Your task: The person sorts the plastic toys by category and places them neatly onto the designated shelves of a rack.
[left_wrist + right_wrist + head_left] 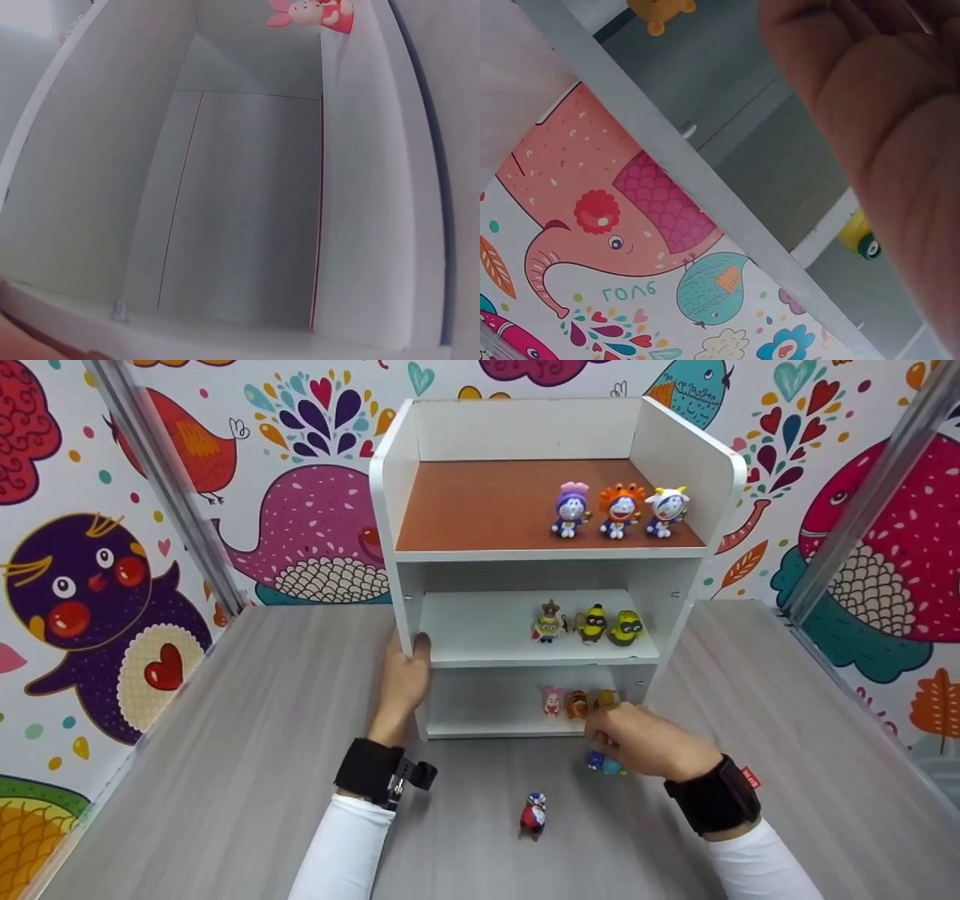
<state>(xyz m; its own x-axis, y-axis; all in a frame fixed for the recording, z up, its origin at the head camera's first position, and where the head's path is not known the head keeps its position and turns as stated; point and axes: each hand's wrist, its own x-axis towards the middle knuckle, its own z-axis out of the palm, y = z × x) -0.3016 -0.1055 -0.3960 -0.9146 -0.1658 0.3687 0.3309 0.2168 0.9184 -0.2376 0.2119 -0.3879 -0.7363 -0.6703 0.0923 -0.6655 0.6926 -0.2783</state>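
Note:
My left hand [405, 675] grips the left side panel of the white shelf unit [386, 502], with the thumb on its front edge. In front of the bottom shelf, my right hand [649, 741] bends its fingers downward, partly covering a yellow-orange bear figurine [605, 699]. Its fingertips are hidden, so a hold cannot be confirmed. Beside the bear stand an orange striped figurine [577, 705] and a pink rabbit-eared figurine [552, 701]. Partly under the right hand is something blue and teal [606, 763], perhaps figurines. The bear [660, 11] also shows at the top of the right wrist view.
A red, white and blue figurine [533, 816] is on the grey tabletop [465, 840] in front of the unit. Three yellow figurines [592, 625] occupy the middle shelf. Three blue-and-white figurines [621, 512] stand on the brown top shelf. Patterned walls surround the table.

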